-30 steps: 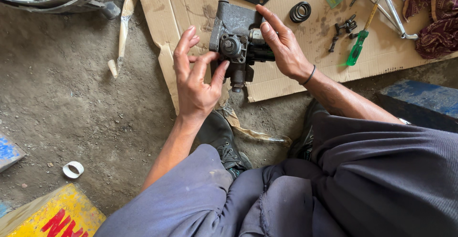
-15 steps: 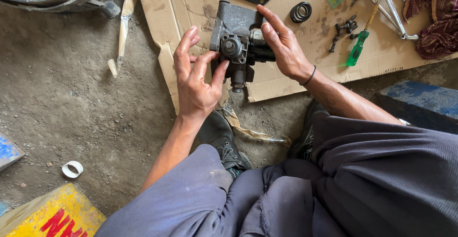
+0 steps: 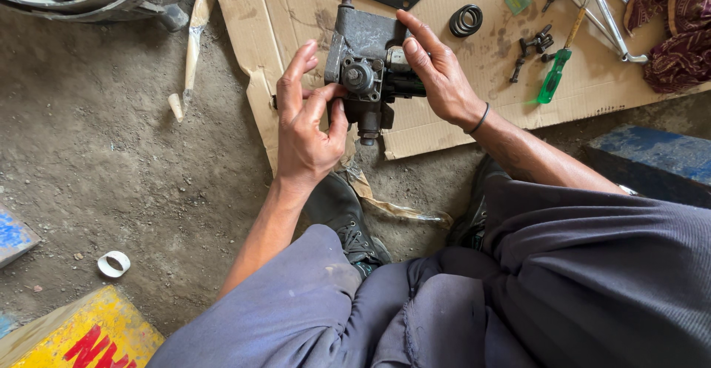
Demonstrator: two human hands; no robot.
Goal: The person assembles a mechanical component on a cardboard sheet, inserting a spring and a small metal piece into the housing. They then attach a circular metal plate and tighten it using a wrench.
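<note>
Here, my left hand (image 3: 307,127) has its grip closed on the near-left side of the dark metal pump housing (image 3: 364,61), thumb and fingertips pressing by its round hub. My right hand (image 3: 437,72) clasps the housing's right side. The housing is held just above the cardboard sheet (image 3: 459,116) on the floor. Farther right lie a green-handled screwdriver (image 3: 554,79), black rubber rings (image 3: 465,20) and a maroon rag (image 3: 678,27).

Dirt floor (image 3: 111,153) carries cardboard sheet (image 3: 296,12), white ring (image 3: 113,263), yellow box (image 3: 81,335); green screwdriver (image 3: 554,79) lies on the cardboard.
</note>
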